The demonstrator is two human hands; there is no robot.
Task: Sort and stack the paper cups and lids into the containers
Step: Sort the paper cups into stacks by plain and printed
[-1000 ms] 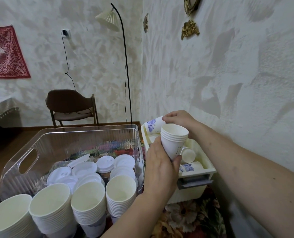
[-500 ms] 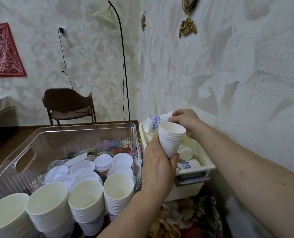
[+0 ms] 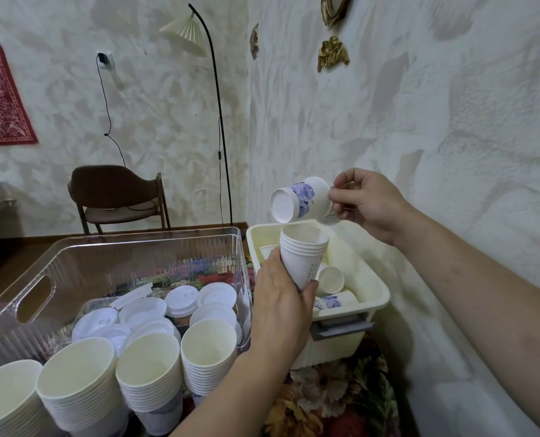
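Fingers (image 3: pixel 336 197) of your right hand (image 3: pixel 368 205) pinch a sideways floral paper cup (image 3: pixel 301 200) by its rim above the cream bin (image 3: pixel 374 287); your left hand (image 3: pixel 281 302) wraps a nested, tapered white cup stack (image 3: pixel 301 255).

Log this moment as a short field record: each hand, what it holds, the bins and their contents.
left hand: grips small cup stack, upright
right hand: pinches flowered cup by the rim, tilted, base toward the camera, above the stack
cream bin: loose small cups
clear bin: white lids
front: large cup stacks
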